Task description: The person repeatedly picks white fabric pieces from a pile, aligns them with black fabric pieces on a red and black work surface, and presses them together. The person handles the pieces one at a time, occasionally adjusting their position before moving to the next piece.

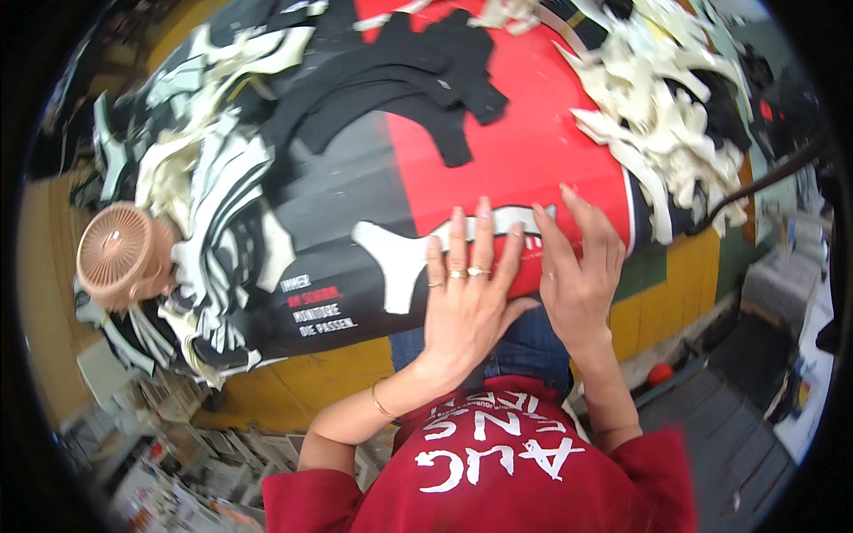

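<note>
A curved white cut-out piece with a dark edge lies on the table in front of me, one end wider and forked. My left hand rests on its middle, fingers stretched out flat, with rings on some of them. At the piece's right end is my right hand. Its thumb and forefinger point forward and apart, touching or just over the piece, and the other fingers bend in slightly. Beyond both hands, several black cut-out pieces of similar curved shape lie overlapping.
A black and red printed sheet covers the table. White and pale green pieces heap up at the left, beside a small pink fan. Another cream-coloured heap lies at the right, with a dark cable near it.
</note>
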`<state>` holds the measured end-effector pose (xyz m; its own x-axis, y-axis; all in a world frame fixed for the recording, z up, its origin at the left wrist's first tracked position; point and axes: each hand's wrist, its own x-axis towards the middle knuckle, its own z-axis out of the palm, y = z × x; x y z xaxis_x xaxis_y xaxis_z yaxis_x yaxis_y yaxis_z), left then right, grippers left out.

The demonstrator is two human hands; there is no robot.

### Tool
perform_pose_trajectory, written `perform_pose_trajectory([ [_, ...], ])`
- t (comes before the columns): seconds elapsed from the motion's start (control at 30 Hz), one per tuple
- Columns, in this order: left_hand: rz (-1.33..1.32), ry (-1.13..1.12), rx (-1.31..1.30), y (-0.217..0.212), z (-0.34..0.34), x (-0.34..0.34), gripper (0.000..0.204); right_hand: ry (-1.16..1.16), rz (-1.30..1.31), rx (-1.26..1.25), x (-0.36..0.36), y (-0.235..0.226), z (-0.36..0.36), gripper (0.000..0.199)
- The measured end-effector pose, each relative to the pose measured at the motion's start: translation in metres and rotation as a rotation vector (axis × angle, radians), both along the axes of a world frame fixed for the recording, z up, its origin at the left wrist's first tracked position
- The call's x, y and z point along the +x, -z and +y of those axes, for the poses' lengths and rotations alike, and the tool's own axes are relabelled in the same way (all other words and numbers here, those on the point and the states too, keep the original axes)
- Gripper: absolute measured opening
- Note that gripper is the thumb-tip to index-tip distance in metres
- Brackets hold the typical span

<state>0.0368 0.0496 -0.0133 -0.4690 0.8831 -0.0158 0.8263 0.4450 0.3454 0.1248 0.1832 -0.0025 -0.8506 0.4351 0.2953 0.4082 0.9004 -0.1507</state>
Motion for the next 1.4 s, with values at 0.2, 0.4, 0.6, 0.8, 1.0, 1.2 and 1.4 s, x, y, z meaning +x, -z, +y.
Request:
perform_pose_trajectory([
  [0.2,-0.053,0.019,0.015,-0.005,0.000,-0.003,0.098,-0.147,-0.285,-0.201,0.009,0.001,-0.008,0.068],
  [0.4,-0.082,-0.033,0.267,-0.014,-0.024,-0.019,0.099,-0.174,-0.252,-0.130,0.017,0.009,-0.004,0.072],
  [0.6,0.024,0.014,-0.031,-0.010,-0.055,-0.014,0.098,-0.214,-0.088,-0.113,0.031,0.025,-0.012,0.063],
  [0.8,0.125,0.132,0.076,-0.019,-0.099,-0.031,0.060,-0.166,0.243,-0.268,0.046,0.018,-0.020,0.053],
  [1.0,0.664,-0.193,0.352,-0.077,-0.130,-0.110,0.040,-0.029,0.390,-0.187,0.029,0.005,0.007,0.031],
  [1.2,0.666,-0.512,-0.092,-0.074,-0.129,-0.145,0.049,0.079,0.430,-0.072,0.013,-0.012,0.048,0.022],
  [1.4,0.337,-0.208,0.143,-0.051,-0.078,-0.087,0.043,0.254,0.379,-0.087,0.026,-0.036,0.117,0.035],
])
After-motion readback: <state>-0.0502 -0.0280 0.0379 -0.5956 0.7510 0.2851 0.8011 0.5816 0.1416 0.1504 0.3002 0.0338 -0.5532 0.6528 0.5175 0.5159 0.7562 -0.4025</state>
